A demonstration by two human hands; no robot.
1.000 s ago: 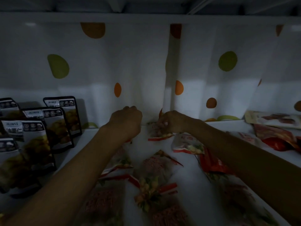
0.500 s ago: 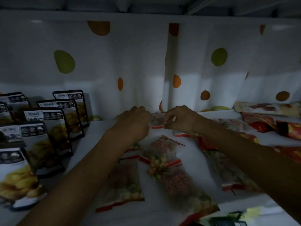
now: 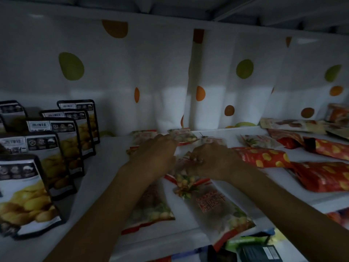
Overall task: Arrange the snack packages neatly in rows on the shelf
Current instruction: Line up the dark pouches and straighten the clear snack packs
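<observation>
Both of the person's arms reach into the shelf (image 3: 105, 167), with the hands close together around the middle of it. The right hand (image 3: 213, 161) has its fingers curled in and is pinching the top edge of a clear packet (image 3: 184, 179) with red trim. That packet lies flat and a bit crooked, with its far end tucked under the hands. The left hand (image 3: 156, 156) sits just at 9 o'clock of the right one, knuckles up. Its fingertips are hidden behind the hand and it's pretty dim and smeary there, so can't tell if it's gripping anything or just resting. At 12 o'clock from the hands, the back-row packets (image 3: 182, 136) of the same kind lie flat along the foot of the dotted curtain (image 3: 151, 72). Toward 6 o'clock the front packets (image 3: 222, 210) lie flat near the shelf's front edge, partly under the forearms. Off at 9 o'clock, black pouches (image 3: 62, 148) stand upright in a staggered line running front to back. At 3 o'clock, red bags (image 3: 264, 157) lie flat in a loose, overlapping bunch.
</observation>
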